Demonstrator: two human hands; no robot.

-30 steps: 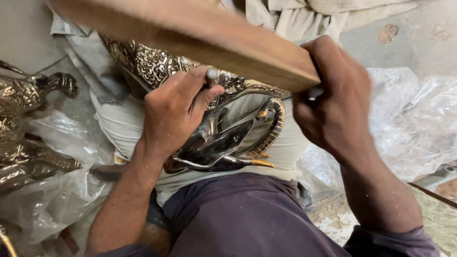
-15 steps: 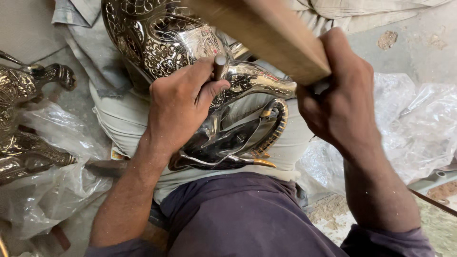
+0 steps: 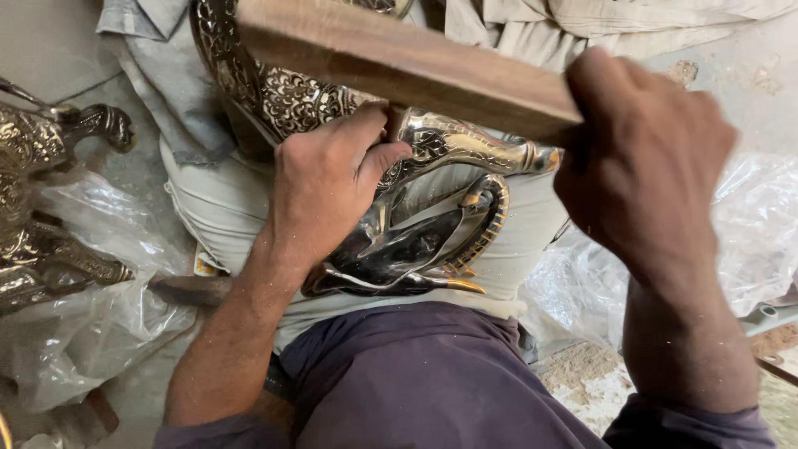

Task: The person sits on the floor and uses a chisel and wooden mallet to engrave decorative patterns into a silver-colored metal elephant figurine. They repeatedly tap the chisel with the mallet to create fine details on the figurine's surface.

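- Left hand (image 3: 328,195): clamped on the ornate metal piece (image 3: 432,216), fingers curled over its embossed upper part, thumb pressed against a small upright metal tool (image 3: 394,123) whose tip meets the engraved surface.
- Right hand (image 3: 644,166): closed in a full fist around the right end of the wooden block (image 3: 407,62); fingertips hidden behind the wood.
- Wooden block: long axis running from far left to near right, sloping slightly downward toward the right hand; positioned directly above the small tool head, touching or just apart, not distinguishable because of motion blur.
- Ornate metal piece: resting on a pale cloth cushion (image 3: 224,208) across the lap, in front of the purple garment (image 3: 416,382); curved, polished, with a looped handle-like section at the near right and dense scrollwork at the far left.
- Key relation: tool head placed between block and metal piece, at the left-hand thumb; block underside facing it from above; left hand nearer to the contact point, right hand well apart at the block's outer end.
- Surroundings: further embossed metal items (image 3: 41,208) at far left, partly on clear plastic wrap (image 3: 91,316); more crumpled plastic (image 3: 756,249) at right; grey cloth (image 3: 158,75) at far left beneath the work.
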